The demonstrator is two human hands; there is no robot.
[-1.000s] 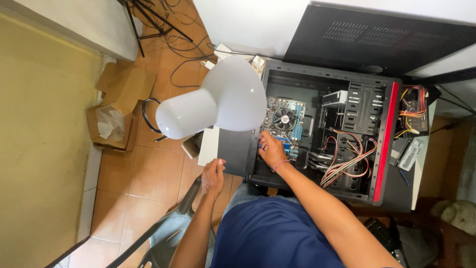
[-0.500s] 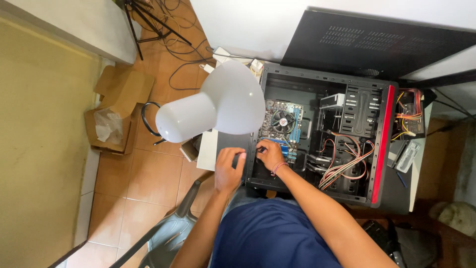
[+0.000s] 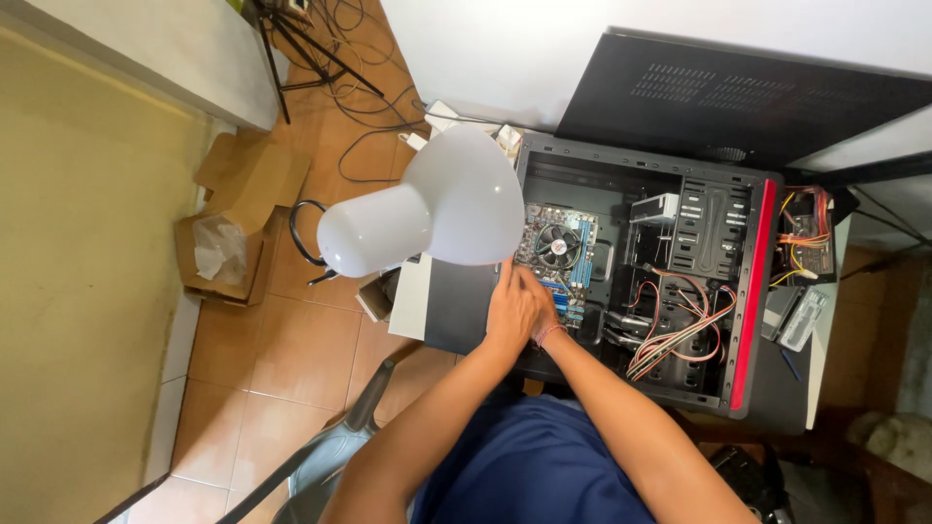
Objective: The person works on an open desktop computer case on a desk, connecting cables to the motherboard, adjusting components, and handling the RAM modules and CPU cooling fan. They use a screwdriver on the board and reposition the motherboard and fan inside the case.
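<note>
Head view: left hand [image 3: 509,312] laid over right hand [image 3: 540,312], both at the near edge of the open computer case [image 3: 641,281]; fingers bunched together, grip impossible to tell. Just beyond the fingertips, the motherboard [image 3: 568,254] with round cooler fan [image 3: 556,243]. Probably stiff but fragile, safest handled by the edges. Right of the fingers, limp red and white cables [image 3: 680,325]. Left of the fingers, smooth white mushroom-shaped lamp [image 3: 427,212]. Far left, open cardboard box [image 3: 228,247] on terracotta tiles.
</note>
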